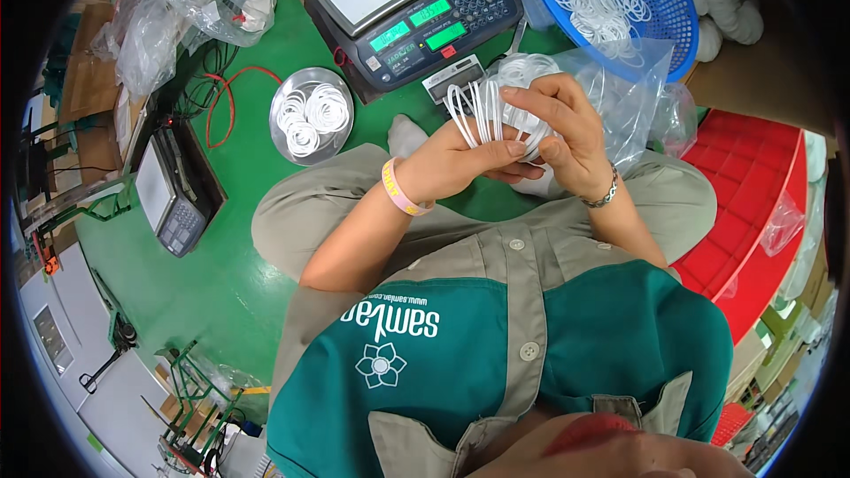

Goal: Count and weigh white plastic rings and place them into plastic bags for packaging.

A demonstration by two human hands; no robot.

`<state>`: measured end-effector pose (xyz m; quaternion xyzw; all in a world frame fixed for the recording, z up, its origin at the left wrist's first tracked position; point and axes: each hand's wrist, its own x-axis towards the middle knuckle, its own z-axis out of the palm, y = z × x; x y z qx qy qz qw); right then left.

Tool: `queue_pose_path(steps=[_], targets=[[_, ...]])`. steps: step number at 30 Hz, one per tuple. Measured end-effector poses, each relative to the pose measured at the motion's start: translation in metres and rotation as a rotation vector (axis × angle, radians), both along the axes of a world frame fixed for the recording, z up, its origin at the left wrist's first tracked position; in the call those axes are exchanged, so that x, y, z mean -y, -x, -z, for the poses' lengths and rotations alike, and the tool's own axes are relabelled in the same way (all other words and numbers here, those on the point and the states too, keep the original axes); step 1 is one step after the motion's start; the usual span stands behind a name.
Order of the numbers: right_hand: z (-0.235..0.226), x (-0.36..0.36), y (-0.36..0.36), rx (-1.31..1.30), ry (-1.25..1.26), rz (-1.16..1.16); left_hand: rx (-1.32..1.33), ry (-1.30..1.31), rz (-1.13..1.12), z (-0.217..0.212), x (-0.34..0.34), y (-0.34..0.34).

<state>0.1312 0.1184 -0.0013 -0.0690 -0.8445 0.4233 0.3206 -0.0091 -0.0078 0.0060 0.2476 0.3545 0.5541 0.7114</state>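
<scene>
A loose bunch of thin white rings (478, 115) hangs between my hands above my crossed legs. My left hand (447, 159) is closed round the lower part of the rings, its thumb pressed against them. My right hand (571, 133) grips the bunch from the other side, fingers bent and thumb on the rings. Ahead of my hands lie a clear plastic bag (633, 93) with more white rings and a small calculator-like device (452, 78), partly hidden. To the left stands a round metal bowl (290, 152) holding coiled bundles of white rings.
Ahead is a digital counting scale (390, 62) with ring bundles on its platform. A blue basket (682, 22) of loose rings stands front right. At left, a second scale (173, 204) sits on the green floor (204, 301), near a red cable (212, 115). Red matting (744, 195) lies right.
</scene>
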Motion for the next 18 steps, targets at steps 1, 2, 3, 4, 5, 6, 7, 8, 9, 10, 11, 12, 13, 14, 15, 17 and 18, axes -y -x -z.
queue_pose_path(steps=[1, 2, 3, 4, 5, 6, 7, 8, 9, 10, 11, 12, 13, 14, 15, 17, 18], targets=[[0.0, 0.0002, 0.0, -0.003, 0.004, 0.002, -0.012, -0.016, 0.006, 0.0001, -0.0001, 0.0003], [-0.0001, 0.0004, -0.0002, 0.014, 0.001, -0.004, -0.034, -0.022, 0.011, 0.0001, -0.0002, 0.0005], [-0.0004, 0.0004, -0.0004, 0.031, -0.002, -0.009, -0.037, -0.032, 0.014, -0.0002, -0.0001, 0.0007], [-0.0008, 0.0004, -0.0007, 0.02, -0.003, -0.012, -0.05, -0.031, 0.016, -0.0004, 0.0001, 0.001], [-0.0011, 0.0005, -0.0007, 0.037, -0.001, -0.01, -0.063, -0.031, 0.017, -0.0007, 0.0002, 0.0012], [-0.0014, 0.0005, -0.0008, 0.026, 0.004, -0.007, -0.074, -0.03, 0.026, -0.001, 0.0001, 0.0017], [-0.0016, 0.0005, -0.0008, 0.027, 0.014, -0.007, -0.084, -0.029, 0.035, -0.0011, 0.0, 0.0021], [-0.0019, 0.0004, -0.0008, 0.025, -0.003, -0.016, -0.081, -0.041, 0.037, -0.0011, -0.0001, 0.0024], [-0.002, 0.0003, -0.0007, 0.035, -0.015, -0.027, -0.096, -0.024, 0.048, -0.001, 0.0, 0.0025], [-0.0021, 0.0002, -0.0006, 0.044, -0.028, -0.037, -0.097, -0.02, 0.052, -0.0008, 0.0001, 0.0024], [-0.002, 0.0001, -0.0004, 0.04, -0.027, -0.039, -0.098, -0.009, 0.058, -0.0004, 0.0002, 0.0023], [-0.002, -0.0001, -0.0003, 0.035, -0.026, -0.04, -0.103, -0.012, 0.058, 0.0, 0.0003, 0.0022], [-0.0019, -0.0003, -0.0002, 0.027, -0.02, -0.042, -0.106, -0.007, 0.059, 0.0005, 0.0003, 0.002], [-0.0017, -0.0005, -0.0003, 0.025, -0.022, -0.042, -0.111, -0.002, 0.062, 0.0009, 0.0005, 0.0019], [-0.0018, -0.0007, -0.0004, 0.019, -0.02, -0.044, -0.085, 0.002, 0.054, 0.0013, 0.0004, 0.0019], [-0.0018, -0.0012, -0.0011, 0.014, -0.015, -0.044, -0.042, 0.019, 0.044, 0.0018, 0.0002, 0.0024], [-0.0019, -0.0015, -0.0016, 0.016, -0.013, -0.043, -0.018, 0.025, 0.044, 0.0017, 0.0003, 0.0027]])
